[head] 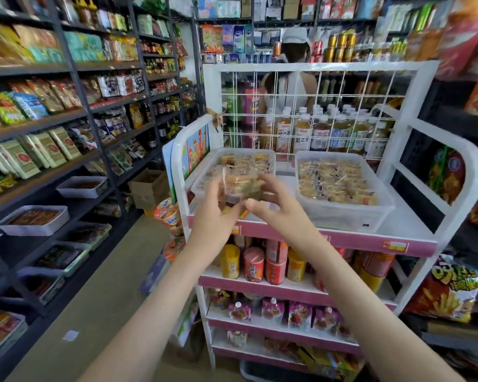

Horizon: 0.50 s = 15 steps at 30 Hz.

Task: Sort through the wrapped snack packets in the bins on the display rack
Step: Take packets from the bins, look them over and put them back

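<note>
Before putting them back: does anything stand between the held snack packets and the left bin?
Nothing visible: the left hand and right hand hold the wrapped packets just over the open left bin.

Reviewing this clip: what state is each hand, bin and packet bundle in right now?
packet bundle: lifted above the left bin, between both hands.
left hand: holds the bundle's left side.
right hand: holds the bundle's right side.
left bin: lidless, holding packets.
right bin: lidless, filled with packets, no hand on it.
bottles: upright, capped.
</note>
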Available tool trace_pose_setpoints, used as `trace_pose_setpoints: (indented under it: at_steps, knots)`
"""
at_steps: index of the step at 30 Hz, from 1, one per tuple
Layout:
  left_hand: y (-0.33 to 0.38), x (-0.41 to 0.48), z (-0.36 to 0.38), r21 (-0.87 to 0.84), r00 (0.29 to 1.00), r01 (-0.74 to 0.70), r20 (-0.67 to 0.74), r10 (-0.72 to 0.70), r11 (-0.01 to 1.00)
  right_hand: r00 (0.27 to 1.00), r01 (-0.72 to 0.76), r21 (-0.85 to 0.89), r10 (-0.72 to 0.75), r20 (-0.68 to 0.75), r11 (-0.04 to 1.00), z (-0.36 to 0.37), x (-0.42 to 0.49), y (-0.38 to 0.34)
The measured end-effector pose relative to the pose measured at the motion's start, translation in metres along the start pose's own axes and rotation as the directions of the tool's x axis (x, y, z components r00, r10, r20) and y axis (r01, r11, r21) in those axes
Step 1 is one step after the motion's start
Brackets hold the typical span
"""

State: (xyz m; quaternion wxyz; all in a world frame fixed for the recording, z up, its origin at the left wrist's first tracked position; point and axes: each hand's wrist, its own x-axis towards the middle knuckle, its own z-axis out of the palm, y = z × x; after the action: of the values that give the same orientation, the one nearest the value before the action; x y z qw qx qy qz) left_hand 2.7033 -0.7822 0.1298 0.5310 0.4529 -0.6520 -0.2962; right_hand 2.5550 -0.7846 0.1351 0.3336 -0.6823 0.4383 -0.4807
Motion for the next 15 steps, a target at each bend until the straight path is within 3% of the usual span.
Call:
trace_pose_setpoints:
  at_steps: [2, 5, 8, 12, 15]
  knots:
    - [0.004, 0.023, -0.001, 0.109, 0.991, -0.056, 0.131, 0.042, 0.992, 0.999, 0.015, 0.048, -0.016, 0.029, 0.999, 0.005, 0.025, -0.003]
    - [-0.002, 0.061, -0.007, 0.080, 0.932, -0.100, 0.358, 0.065, 0.992, 1.000, -0.024, 0.222, 0.022, 0.012, 0.975, 0.003, 0.075, 0.006]
    - [-0.019, 0.104, -0.017, 0.102, 0.922, -0.127, 0.378, 0.079, 0.987, 0.994, -0.059, 0.425, 0.095, -0.062, 0.903, -0.008, 0.136, 0.029]
    - [-0.053, 0.164, -0.025, 0.455, 0.976, -0.107, 0.217, 0.006, 0.884, 0.989, -0.075, 0.061, 0.082, -0.125, 0.995, -0.013, 0.216, 0.056]
    - [-0.078, 0.199, -0.025, 0.612, 0.980, -0.120, 0.197, -0.004, 0.781, 0.994, -0.082, -0.253, 0.060, -0.094, 0.964, -0.003, 0.271, 0.076]
